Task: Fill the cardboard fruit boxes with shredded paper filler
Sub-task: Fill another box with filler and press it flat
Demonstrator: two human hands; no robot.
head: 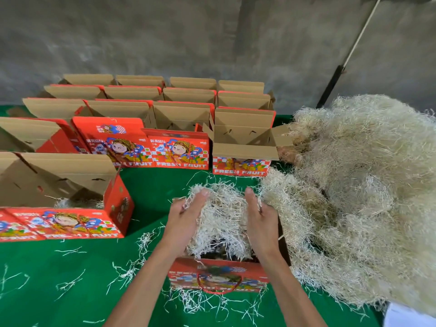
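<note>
A red printed fruit box (pixel 218 276) with a red cord handle stands right in front of me on the green cloth. A wad of pale shredded paper (pixel 224 223) sits in and above its open top. My left hand (pixel 188 213) presses the wad's left side and my right hand (pixel 259 215) its right side, palms facing each other, fingers gripping the strands. The box's inside is hidden by the paper.
A big heap of shredded paper (pixel 368 185) fills the right side. An open box (pixel 70 208) with some filler stands at the left. Several rows of open empty boxes (pixel 243 138) stand behind. Loose strands (pixel 132 267) litter the green cloth (pixel 153 192). A grey wall is at the back.
</note>
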